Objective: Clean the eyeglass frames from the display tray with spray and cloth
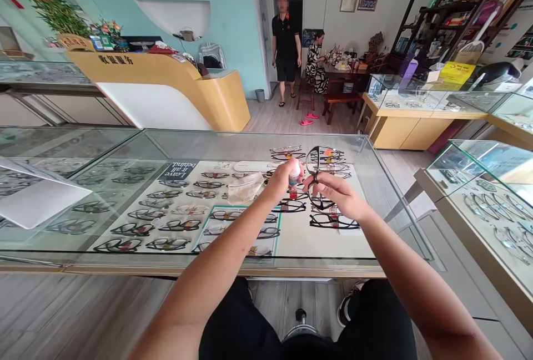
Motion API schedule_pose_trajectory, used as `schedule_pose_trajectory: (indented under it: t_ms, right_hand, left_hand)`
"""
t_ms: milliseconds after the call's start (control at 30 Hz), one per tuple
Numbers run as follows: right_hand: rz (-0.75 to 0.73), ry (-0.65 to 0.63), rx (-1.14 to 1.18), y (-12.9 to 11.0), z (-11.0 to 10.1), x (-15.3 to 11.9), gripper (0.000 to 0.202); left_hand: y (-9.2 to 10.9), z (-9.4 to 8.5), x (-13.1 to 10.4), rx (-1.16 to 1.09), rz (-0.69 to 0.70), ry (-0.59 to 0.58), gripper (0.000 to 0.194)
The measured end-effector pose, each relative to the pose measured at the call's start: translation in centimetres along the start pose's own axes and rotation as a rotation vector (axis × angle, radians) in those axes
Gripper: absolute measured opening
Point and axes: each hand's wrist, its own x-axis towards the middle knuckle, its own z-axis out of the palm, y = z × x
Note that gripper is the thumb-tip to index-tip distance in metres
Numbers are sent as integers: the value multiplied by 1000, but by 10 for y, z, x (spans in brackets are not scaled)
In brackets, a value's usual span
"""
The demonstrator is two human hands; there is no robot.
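Over the glass display case, my left hand is closed around a small bottle with a whitish top. Just to its right, my right hand pinches a pair of black-framed eyeglasses near the middle, held upright with one lens above the other. The bottle's top points toward the glasses, with a small gap between them. A crumpled pale cloth or pouch lies left of my left hand. Several dark eyeglasses lie below and around my right hand.
Rows of eyeglasses fill the case's left part. A white folded panel stands at far left. Another glass case is on the right. Beyond are a wooden counter, a standing person and a seated person.
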Motion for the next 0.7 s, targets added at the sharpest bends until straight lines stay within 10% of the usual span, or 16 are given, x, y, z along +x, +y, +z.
schedule_pose_trajectory:
  t_ms: [400,700]
  right_hand:
    - [-29,212,12,9,-7,4,56]
    - [-19,275,4,5,-7,5,61]
  left_hand:
    - [7,-1,-8,333,180,98,56]
    - [10,0,-13,362,202,-36,58]
